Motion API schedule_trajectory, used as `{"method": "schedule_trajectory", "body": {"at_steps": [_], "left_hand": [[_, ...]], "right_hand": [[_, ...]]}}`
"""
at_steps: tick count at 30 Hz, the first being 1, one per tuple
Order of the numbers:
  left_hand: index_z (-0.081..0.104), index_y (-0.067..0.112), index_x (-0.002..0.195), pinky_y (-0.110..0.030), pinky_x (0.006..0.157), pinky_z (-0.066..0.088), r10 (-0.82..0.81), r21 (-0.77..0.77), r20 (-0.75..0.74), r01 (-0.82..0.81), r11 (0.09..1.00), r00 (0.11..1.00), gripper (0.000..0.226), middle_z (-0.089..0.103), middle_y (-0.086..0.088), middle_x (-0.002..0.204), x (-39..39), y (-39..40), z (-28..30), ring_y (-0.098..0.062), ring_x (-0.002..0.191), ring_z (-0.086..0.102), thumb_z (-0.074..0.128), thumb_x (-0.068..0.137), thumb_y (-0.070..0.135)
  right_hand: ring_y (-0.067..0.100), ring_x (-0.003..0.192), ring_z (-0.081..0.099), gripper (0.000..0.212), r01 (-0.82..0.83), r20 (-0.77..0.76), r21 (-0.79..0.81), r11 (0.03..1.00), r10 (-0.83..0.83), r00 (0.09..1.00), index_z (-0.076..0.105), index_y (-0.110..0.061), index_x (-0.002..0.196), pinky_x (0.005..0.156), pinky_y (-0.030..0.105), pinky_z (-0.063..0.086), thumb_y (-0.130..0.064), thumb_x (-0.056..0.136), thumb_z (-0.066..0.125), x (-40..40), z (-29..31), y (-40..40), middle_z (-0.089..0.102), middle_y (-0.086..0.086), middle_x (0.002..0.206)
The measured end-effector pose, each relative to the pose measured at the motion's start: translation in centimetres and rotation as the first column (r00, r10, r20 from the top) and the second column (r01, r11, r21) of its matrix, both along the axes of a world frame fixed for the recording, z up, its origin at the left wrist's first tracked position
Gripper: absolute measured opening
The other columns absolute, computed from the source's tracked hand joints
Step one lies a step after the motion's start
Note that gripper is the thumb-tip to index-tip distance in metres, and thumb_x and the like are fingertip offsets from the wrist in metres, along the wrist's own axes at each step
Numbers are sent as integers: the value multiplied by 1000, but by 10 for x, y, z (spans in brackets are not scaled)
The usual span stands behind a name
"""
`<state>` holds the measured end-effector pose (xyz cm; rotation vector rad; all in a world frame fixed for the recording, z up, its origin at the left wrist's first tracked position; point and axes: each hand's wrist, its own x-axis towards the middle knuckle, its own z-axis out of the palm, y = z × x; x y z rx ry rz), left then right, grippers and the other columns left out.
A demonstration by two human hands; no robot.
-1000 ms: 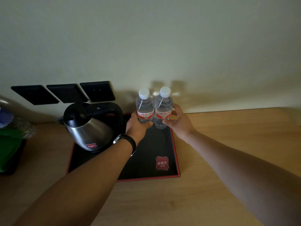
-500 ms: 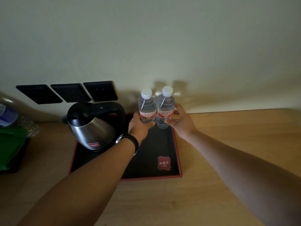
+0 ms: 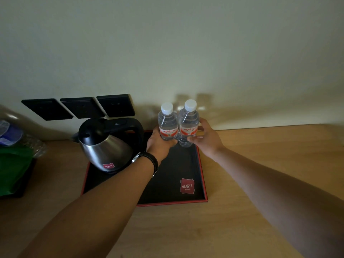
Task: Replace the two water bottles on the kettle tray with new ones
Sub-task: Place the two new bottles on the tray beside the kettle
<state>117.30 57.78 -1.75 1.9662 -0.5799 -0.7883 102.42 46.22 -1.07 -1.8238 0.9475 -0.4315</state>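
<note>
Both hands wrapped round bottles: left hand on left bottle, right hand on right bottle, mid-frame at tray back edge. Prob lifting the old pair; next: carry them off w/o clipping kettle.

Black wristwatch, bare forearms

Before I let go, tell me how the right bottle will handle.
The right bottle looks full and sealed, so probably heavy for its size. Tall and narrow, it may tip if nudged. Its thin clear wall likely dents under the right hand.
</note>
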Motion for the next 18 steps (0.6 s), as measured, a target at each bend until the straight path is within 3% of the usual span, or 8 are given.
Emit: {"method": "schedule_trajectory", "body": {"at_steps": [3,7,13,18], "left_hand": [[50,25,135,-30,86,46,-3,17,-3,3,1000,1000,69,66,2,124,0,1,5,-17,111,61,86,77,23],[48,22,137,-34,90,47,-14,22,-8,14,1000,1000,71,66,-3,128,1,2,14,-24,119,62,85,77,20],[47,30,139,-32,91,46,-45,-20,20,46,999,999,75,65,3,127,1,6,32,-19,117,60,86,75,28],[43,32,143,-32,92,44,-82,-53,22,83,995,996,79,60,11,120,-1,14,61,-13,111,56,85,77,27]], "right_hand": [[14,104,64,70,4,-18,1,1000,-4,1000,41,-34,136,79,21,48,-17,81,80,0,2,-1,60,-17,107],[14,102,64,69,8,-36,3,1000,-8,999,41,-32,136,80,24,50,-18,81,80,2,6,1,61,-14,110],[0,91,61,77,12,-45,-15,1000,-13,999,40,-31,141,69,13,41,-27,78,83,2,22,5,61,-13,116],[23,119,58,78,8,-81,-56,998,-12,997,41,-29,143,94,37,47,-29,77,83,0,46,5,60,1,136]]}}
